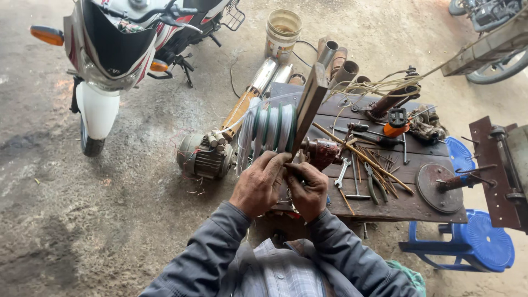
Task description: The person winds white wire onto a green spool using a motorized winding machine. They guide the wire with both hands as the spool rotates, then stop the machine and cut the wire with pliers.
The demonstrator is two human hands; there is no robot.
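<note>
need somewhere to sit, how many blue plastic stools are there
2. One blue stool stands at the lower right beside the wooden workbench; the second sits behind it, mostly hidden by the bench edge. Others may be hidden.

Both arms extend forward from the lower edge of the view, forearms converging toward the centre, each covered to the wrist by a grey sleeve. The left hand [258, 184] is positioned back upward, its fingers [276, 160] curled forward and down into a closed grasp. The right hand [307, 188] sits directly beside it, touching, knuckles upward, fingers [300, 171] bent inward toward the left hand. Both hands are soiled dark. The palms are not visible.
</note>
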